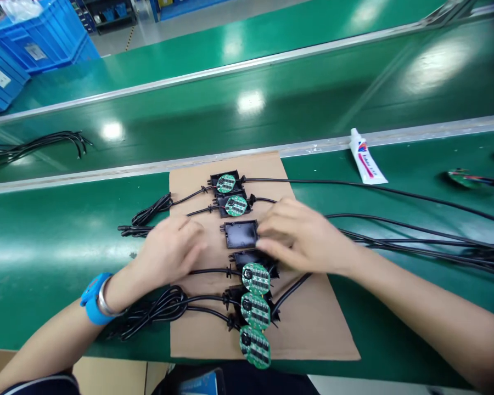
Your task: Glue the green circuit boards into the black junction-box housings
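My left hand (175,247) hovers over the left part of the cardboard, fingers curled and slightly blurred; anything inside them is hidden. My right hand (300,236) has its bent fingertips at the right edge of an open black plastic case (241,235); what they grip there cannot be made out. Two cases with round green circuit boards (236,206) and black cables lie above it. Just below is another black case (249,258), partly covered. Nearer me, three green circuit boards (255,311) overlap in a column over more cases and cables.
The cardboard sheet (321,340) lies on a green bench. Coiled black cables (160,310) rest at left, and long cables (395,241) run off right. A white tube (366,159) lies near the metal rail. More cables (45,145) and blue crates (45,44) are farther back.
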`<state>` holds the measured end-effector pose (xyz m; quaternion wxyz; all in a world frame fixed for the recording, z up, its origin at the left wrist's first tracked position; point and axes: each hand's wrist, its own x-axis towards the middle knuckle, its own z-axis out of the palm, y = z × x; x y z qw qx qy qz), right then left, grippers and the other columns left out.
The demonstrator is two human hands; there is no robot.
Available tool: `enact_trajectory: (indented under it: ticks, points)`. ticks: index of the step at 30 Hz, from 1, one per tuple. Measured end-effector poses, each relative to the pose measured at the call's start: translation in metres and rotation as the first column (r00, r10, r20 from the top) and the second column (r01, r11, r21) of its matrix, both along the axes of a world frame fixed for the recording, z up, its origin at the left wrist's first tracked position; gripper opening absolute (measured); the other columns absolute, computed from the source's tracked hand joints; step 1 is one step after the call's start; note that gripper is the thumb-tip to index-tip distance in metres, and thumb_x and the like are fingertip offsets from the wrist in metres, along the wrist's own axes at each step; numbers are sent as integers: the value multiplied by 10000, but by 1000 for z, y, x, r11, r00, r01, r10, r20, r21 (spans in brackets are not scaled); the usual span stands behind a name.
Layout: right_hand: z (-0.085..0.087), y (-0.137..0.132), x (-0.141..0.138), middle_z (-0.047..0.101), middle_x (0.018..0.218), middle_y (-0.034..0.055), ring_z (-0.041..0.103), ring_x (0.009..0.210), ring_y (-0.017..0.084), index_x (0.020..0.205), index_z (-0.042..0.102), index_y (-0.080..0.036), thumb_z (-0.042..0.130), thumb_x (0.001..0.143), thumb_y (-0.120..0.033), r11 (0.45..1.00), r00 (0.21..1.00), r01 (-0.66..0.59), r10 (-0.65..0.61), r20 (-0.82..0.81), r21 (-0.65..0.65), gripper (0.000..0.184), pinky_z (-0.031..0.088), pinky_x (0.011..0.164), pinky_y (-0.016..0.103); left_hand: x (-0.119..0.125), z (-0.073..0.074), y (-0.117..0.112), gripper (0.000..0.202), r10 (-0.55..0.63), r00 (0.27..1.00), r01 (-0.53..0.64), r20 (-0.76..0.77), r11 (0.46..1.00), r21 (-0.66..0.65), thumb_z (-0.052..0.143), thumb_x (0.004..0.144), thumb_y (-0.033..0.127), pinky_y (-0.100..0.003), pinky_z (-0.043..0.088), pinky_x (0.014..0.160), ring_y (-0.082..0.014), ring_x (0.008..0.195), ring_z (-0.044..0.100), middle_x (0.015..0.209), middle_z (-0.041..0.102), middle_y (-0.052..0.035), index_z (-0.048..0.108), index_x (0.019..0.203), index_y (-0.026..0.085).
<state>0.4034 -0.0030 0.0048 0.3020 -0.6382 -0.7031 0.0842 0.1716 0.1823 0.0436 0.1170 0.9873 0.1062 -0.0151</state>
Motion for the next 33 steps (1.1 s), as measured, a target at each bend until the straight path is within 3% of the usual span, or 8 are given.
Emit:
enact_trajectory:
  ticks: [4, 10, 14, 16, 19, 22, 28, 33]
  points:
    - [12, -16, -34, 564, 930, 94, 490, 909, 228, 807, 646, -168, 730, 779, -354, 964, 978, -171, 141, -152, -202, 206, 446, 757, 356, -12, -12, -23, 169, -153, 985, 124, -74, 945, -304, 593, 950, 342, -341, 502, 806, -210, 914, 639, 989, 686, -46, 649, 1022, 200]
    - [13, -23, -42, 527, 890, 59, 478, 826, 172, 725, 571, -183, 640, 851, -211, 967, 966, -231, 215, -144, -110, 146, 416, 696, 290, -13, -20, -27, 143, -156, 987, 137, -27, 924, -357, 549, 978, 258, -292, 492, 774, -174, 846, 655, 893, 706, -23, 656, 914, 187]
    - [13, -19, -15, 616, 1009, 77, 576, 861, 171, 1062, 596, -194, 679, 881, -433, 987, 976, -117, 93, -196, -113, 311, 476, 719, 278, -4, -11, -15, 175, -23, 996, 44, 84, 962, -268, 524, 983, 272, -278, 491, 706, -167, 781, 652, 860, 709, -25, 652, 915, 176]
    - [6, -14, 3, 648, 1016, 80, 608, 861, 177, 1143, 560, -190, 625, 918, -405, 992, 984, -26, 4, -180, -120, 318, 492, 737, 290, 1, -12, -8, 196, 37, 993, -15, 115, 982, -188, 513, 987, 289, -294, 500, 731, -181, 817, 661, 893, 718, -36, 663, 931, 175]
    - [-13, -6, 19, 650, 865, 57, 603, 771, 172, 944, 578, -193, 487, 960, -250, 991, 996, 48, -57, -71, -121, 108, 482, 702, 292, 8, -19, -3, 223, 45, 998, -42, 44, 997, -72, 515, 982, 312, -305, 506, 718, -197, 827, 666, 904, 721, -53, 678, 918, 174]
    - [-27, -3, 21, 620, 794, 61, 576, 760, 187, 802, 564, -194, 463, 944, -194, 994, 995, 71, -65, 75, -83, 174, 474, 701, 306, 10, -25, -6, 224, 28, 999, -28, -28, 999, 18, 528, 974, 323, -297, 506, 684, -201, 815, 665, 897, 712, -63, 688, 918, 175]
    - [-23, -9, 16, 627, 802, 72, 550, 765, 202, 827, 615, -196, 445, 911, -125, 993, 969, 118, -118, 215, 13, 203, 454, 705, 320, 9, -23, -14, 235, 37, 999, -39, 23, 992, 118, 505, 987, 316, -297, 505, 689, -203, 853, 644, 887, 673, -63, 669, 897, 173]
    - [-25, -13, 20, 630, 796, 72, 563, 786, 205, 811, 630, -191, 459, 893, -126, 991, 951, 130, -112, 288, -44, 200, 455, 718, 322, 14, -22, -18, 261, -1, 999, -5, 51, 992, 123, 492, 999, 330, -284, 495, 685, -182, 813, 632, 864, 666, -58, 669, 891, 172]
